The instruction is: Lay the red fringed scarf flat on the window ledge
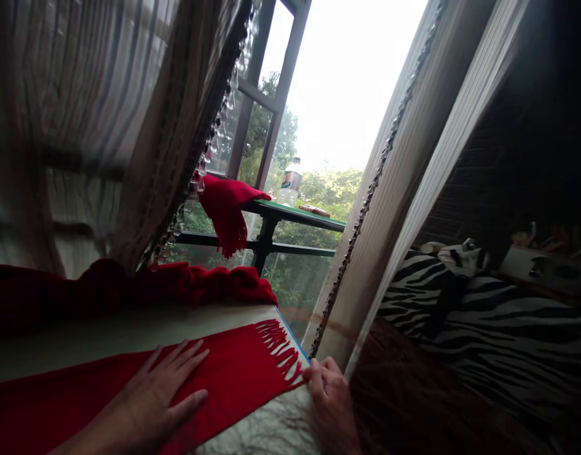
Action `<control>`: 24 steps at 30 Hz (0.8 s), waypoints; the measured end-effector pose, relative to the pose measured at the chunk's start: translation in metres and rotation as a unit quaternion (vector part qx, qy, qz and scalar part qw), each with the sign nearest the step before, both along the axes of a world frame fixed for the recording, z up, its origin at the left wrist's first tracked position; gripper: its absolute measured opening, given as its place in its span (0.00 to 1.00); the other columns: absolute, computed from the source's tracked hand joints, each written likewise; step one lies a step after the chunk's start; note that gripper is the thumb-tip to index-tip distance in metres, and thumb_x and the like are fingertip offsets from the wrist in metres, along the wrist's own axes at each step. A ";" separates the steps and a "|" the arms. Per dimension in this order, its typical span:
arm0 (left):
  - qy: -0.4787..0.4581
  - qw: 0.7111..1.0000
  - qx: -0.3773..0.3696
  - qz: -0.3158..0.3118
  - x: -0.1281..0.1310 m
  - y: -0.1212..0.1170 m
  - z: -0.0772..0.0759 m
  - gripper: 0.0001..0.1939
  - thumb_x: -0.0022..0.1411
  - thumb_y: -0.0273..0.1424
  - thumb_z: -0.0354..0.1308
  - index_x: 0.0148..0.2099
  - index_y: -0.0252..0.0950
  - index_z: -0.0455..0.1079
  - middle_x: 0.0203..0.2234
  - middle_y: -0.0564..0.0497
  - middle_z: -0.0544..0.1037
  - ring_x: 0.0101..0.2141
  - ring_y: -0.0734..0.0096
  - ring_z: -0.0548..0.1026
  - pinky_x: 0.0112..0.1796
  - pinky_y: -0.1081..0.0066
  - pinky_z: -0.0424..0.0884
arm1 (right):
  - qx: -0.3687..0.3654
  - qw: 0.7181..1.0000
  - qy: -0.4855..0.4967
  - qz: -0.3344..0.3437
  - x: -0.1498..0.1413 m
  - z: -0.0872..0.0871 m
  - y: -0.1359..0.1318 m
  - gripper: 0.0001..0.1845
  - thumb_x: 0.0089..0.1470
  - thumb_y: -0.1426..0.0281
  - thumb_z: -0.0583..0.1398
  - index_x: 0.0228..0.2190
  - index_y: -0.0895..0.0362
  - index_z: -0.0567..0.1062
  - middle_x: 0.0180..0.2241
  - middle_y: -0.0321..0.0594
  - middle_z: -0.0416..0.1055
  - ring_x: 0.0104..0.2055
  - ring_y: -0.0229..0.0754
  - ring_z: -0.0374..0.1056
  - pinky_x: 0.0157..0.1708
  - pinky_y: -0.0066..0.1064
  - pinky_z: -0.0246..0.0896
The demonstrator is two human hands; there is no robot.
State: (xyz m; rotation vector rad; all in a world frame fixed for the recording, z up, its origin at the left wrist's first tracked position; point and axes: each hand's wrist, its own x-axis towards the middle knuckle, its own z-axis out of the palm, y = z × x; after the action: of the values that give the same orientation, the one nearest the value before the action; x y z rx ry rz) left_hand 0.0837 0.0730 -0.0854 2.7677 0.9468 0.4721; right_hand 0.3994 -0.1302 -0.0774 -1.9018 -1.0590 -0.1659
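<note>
So the surface (129, 325) here is a pale, slightly greenish top, with a thin blue strip (293, 336) running down its right edge. There's a red scarf (238, 373) laid out pretty flat across it, and its fringe (277, 347) fans out toward that blue strip. Along the far edge there's some bunched-up red cloth (224, 284), all rumpled folds. A band of the pale top shows between the two reds.

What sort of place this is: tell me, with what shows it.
Probably a room in a home: beaded curtain, window with greenery outside, and zebra-striped fabric suggest it.
</note>
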 end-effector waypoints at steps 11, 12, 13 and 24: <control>-0.026 0.999 0.023 -0.040 -0.009 -0.007 0.013 0.36 0.71 0.57 0.53 0.75 0.53 0.61 0.72 0.53 0.64 0.71 0.50 0.63 0.70 0.52 0.56 | -0.002 0.998 0.014 0.066 -0.002 0.002 -0.005 0.38 0.67 0.46 0.46 0.14 0.49 0.75 0.25 0.38 0.70 0.29 0.45 0.73 0.35 0.37 0.65; -0.033 0.998 0.029 -0.047 -0.010 -0.007 0.014 0.35 0.71 0.57 0.53 0.75 0.54 0.61 0.72 0.53 0.65 0.71 0.51 0.64 0.70 0.53 0.57 | -0.014 0.997 0.009 0.078 -0.002 0.002 -0.005 0.38 0.66 0.46 0.46 0.14 0.49 0.76 0.25 0.38 0.70 0.29 0.45 0.72 0.35 0.38 0.65; -0.037 0.997 0.032 -0.054 -0.012 -0.007 0.015 0.35 0.71 0.57 0.53 0.75 0.55 0.61 0.72 0.53 0.66 0.70 0.51 0.65 0.69 0.54 0.58 | -0.023 0.997 0.009 0.079 -0.002 0.001 -0.005 0.38 0.66 0.46 0.46 0.15 0.49 0.77 0.25 0.38 0.70 0.29 0.45 0.72 0.35 0.38 0.65; -0.043 0.995 0.004 -0.085 -0.018 -0.009 0.027 0.36 0.70 0.55 0.53 0.75 0.56 0.60 0.70 0.53 0.69 0.69 0.47 0.66 0.67 0.50 0.61 | -0.032 0.988 -0.006 0.149 -0.003 -0.004 0.000 0.28 0.70 0.52 0.48 0.31 0.45 0.84 0.34 0.38 0.75 0.38 0.47 0.76 0.43 0.38 0.68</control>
State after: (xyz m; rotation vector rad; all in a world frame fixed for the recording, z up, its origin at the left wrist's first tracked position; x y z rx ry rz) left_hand 0.0656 0.0642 -0.0583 2.7792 0.6834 0.5617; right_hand 0.3963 -0.1307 -0.0809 -1.7755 -1.3559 0.0278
